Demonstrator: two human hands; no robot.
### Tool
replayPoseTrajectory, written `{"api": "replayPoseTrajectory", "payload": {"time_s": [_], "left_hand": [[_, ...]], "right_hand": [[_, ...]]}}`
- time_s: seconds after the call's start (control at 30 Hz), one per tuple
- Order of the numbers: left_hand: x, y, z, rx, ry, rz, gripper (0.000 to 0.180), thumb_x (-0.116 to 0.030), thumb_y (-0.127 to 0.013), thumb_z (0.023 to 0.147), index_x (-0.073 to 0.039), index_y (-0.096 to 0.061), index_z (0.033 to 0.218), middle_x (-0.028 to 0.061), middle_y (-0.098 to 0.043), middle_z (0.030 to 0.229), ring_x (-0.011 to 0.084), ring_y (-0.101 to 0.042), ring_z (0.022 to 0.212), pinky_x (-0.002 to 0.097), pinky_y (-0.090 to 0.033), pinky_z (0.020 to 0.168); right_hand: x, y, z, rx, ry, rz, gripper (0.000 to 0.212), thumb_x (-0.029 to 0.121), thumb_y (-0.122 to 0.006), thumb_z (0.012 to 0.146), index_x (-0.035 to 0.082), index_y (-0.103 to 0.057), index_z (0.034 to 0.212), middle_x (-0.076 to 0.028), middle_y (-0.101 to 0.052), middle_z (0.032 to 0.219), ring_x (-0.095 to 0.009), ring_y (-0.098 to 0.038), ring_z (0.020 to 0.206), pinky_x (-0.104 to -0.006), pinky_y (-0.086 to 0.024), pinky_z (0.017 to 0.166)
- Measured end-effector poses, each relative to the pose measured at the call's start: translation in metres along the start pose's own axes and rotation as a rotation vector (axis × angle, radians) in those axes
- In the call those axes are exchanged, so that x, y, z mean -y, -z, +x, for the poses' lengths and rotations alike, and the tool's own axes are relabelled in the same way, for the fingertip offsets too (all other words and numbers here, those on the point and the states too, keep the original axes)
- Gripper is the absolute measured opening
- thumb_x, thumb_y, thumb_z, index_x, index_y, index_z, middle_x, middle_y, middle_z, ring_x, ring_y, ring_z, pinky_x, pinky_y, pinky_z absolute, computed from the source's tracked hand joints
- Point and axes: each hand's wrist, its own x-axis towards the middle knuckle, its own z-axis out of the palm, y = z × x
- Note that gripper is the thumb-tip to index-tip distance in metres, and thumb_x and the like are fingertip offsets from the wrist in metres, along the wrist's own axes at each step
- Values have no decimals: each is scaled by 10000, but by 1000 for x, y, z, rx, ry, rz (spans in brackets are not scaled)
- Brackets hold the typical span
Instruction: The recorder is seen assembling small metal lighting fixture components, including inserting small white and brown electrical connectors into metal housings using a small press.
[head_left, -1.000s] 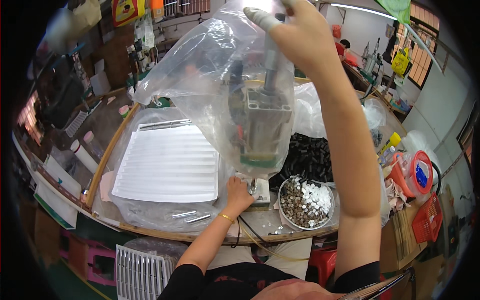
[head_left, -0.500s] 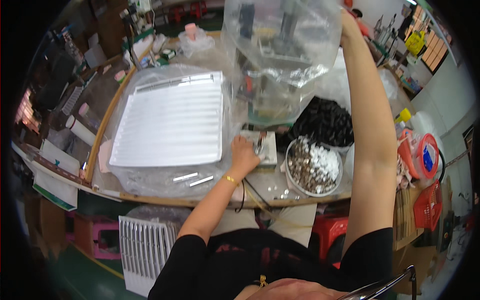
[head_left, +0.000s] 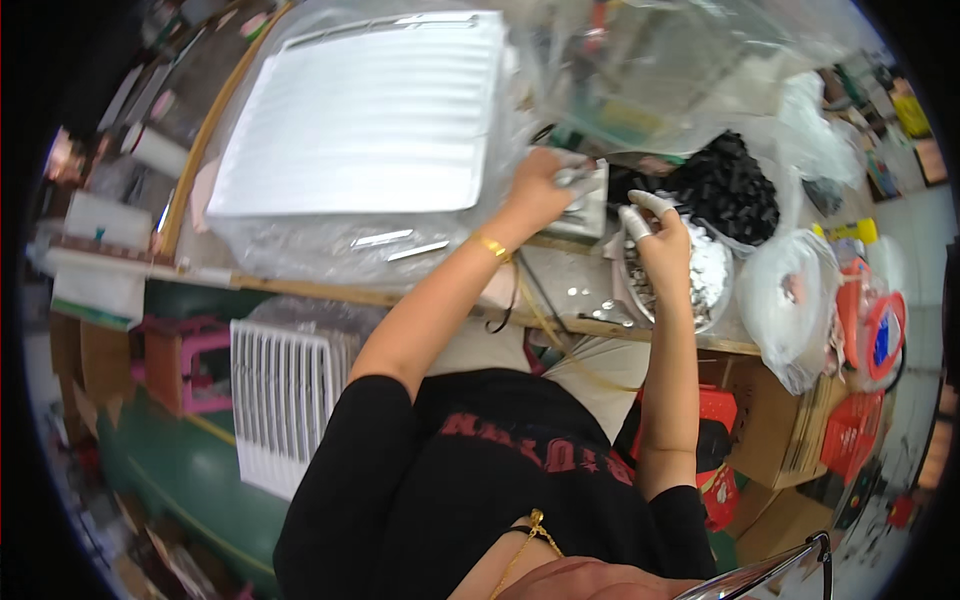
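Observation:
My left hand [head_left: 541, 190] rests on a small pale block [head_left: 592, 212] at the bench's middle. Its fingers are curled together at a small silvery part on the block, too blurred to make out. My right hand [head_left: 664, 250] hangs over a round white bowl [head_left: 722, 300] filled with small metallic and white pieces. White covers sit on its thumb and a fingertip, which are apart, with nothing seen between them. Behind the bowl lies a heap of small black pieces [head_left: 728, 190] in a clear bag.
A large white slatted panel [head_left: 355, 120] lies on plastic film at left, with two silvery strips [head_left: 415, 250] before it. Clear plastic sheeting [head_left: 690, 70] hangs beyond the block. A knotted plastic bag [head_left: 785, 310] and an orange-red container [head_left: 880, 335] stand at right. Another slatted panel [head_left: 285, 390] leans below.
My right hand has come down from the raised clear plastic to the bowl. My left hand stays at the block. The view has tilted downward, and the plastic now sags farther right.

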Motion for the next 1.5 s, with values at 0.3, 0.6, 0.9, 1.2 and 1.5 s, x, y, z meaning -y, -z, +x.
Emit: {"api": "replayPoseTrajectory", "payload": {"time_s": [0.3,0.6,0.9,1.2,1.5], "left_hand": [[-55,9,-48,-396,-645,-156,272,-61,-658,775,-41,-558,1027,148,-593,913,313,-593,828,384,-486,737],[31,154,-113,66,129,775,323,-192,-718,663,-42,-606,926,147,-593,873,326,-547,889,420,-469,794],[79,176,-113,315,123,874,272,-169,-732,584,-44,-623,799,167,-631,795,358,-606,814,452,-484,743],[47,153,-122,-29,-121,838,130,-93,-661,546,-48,-598,650,118,-627,655,310,-638,683,407,-471,566],[41,188,-147,-211,216,258,308,-162,-713,692,-4,-547,897,147,-624,806,288,-623,824,383,-484,687]], "right_hand": [[-48,-68,14,-93,455,-416,482,251,-665,730,69,-597,1171,-204,-467,1299,-392,-403,1211,-492,-279,1015],[-34,-18,-25,-107,258,-284,386,160,-701,794,24,-612,1143,-214,-519,1255,-343,-488,1162,-400,-358,997],[16,-80,-71,105,585,-130,395,53,-658,807,31,-585,1194,-153,-574,1160,-258,-563,978,-359,-408,915],[-19,-60,-71,191,321,-98,377,55,-588,889,-1,-525,1257,-137,-537,1147,-198,-568,905,-311,-453,847],[-15,-75,-72,261,273,6,318,58,-547,926,-39,-523,1228,-129,-553,1150,-188,-563,962,-305,-455,870]]}}
